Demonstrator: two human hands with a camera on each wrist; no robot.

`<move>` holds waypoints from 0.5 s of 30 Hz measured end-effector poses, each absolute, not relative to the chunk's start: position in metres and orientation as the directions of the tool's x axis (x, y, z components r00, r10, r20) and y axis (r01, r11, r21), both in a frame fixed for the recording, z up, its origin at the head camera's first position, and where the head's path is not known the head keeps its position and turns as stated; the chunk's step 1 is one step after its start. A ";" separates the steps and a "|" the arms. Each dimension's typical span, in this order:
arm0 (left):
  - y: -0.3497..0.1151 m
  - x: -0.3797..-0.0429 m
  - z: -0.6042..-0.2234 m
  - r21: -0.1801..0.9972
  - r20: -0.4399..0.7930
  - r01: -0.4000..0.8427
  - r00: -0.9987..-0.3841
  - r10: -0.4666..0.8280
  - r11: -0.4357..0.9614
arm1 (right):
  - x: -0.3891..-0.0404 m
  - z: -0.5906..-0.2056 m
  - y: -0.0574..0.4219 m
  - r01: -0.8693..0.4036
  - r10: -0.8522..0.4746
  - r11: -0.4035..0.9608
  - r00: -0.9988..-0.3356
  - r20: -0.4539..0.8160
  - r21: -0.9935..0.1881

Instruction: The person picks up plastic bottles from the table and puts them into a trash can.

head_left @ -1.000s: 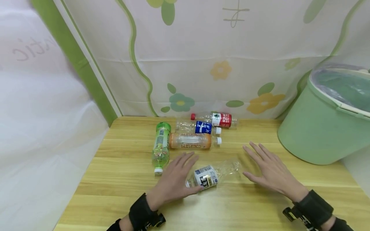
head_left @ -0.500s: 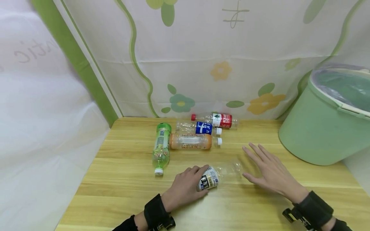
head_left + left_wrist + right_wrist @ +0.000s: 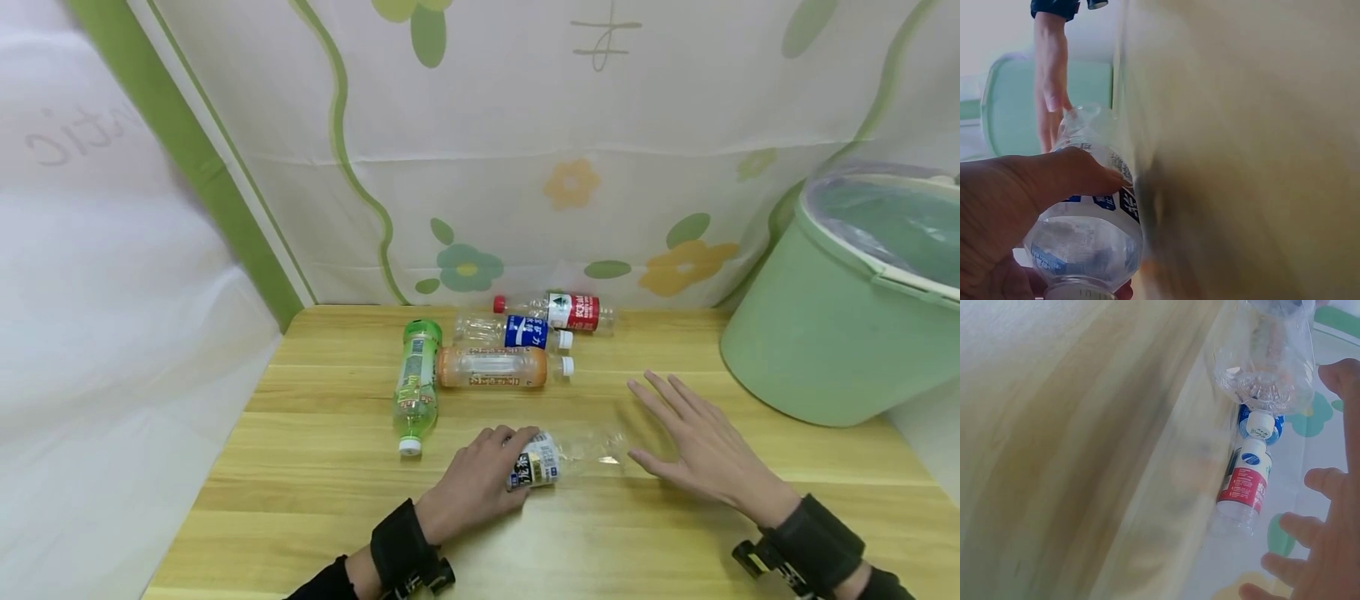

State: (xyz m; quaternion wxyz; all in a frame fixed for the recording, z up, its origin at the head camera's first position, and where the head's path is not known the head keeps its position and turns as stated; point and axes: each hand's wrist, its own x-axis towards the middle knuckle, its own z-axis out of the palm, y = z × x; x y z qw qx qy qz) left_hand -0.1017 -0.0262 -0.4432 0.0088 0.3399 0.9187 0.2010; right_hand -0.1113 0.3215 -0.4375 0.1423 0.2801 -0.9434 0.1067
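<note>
A clear plastic bottle with a white, black and blue label (image 3: 538,460) lies on its side near the middle of the wooden table. My left hand (image 3: 480,482) grips it round the capped end, thumb on the near side; the white cap (image 3: 1079,292) shows in the left wrist view. The bottle's clear base points right, toward my right hand (image 3: 708,450). That hand hovers with fingers spread, just off the base, holding nothing. In the right wrist view its fingertips (image 3: 1300,530) stand beside the clear bottle base (image 3: 1266,369).
Behind lie a green bottle (image 3: 417,383), an orange-labelled bottle (image 3: 491,367), a blue-labelled bottle (image 3: 525,332) and a red-labelled bottle (image 3: 573,312). A light green bin (image 3: 832,325) with a plastic liner stands at the right. A patterned curtain (image 3: 510,217) hangs behind the table (image 3: 315,467).
My left hand has moved right and down onto the bottle and now grips it. The bottle has turned slightly, lying more level across the table. The right hand has stayed put.
</note>
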 end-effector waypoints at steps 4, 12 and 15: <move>-0.027 -0.104 -0.438 0.382 0.121 0.622 -0.767 0.631 0.683 | -0.112 -0.434 0.322 -0.563 -0.503 0.819 -0.799 0.329 -0.114; -0.027 -0.110 -0.430 0.384 0.138 0.611 -0.780 0.611 0.693 | -0.112 -0.425 0.319 -0.577 -0.517 0.809 -0.789 0.331 -0.112; -0.025 -0.111 -0.428 0.383 0.144 0.608 -0.783 0.605 0.696 | -0.111 -0.422 0.317 -0.577 -0.518 0.809 -0.791 0.327 -0.114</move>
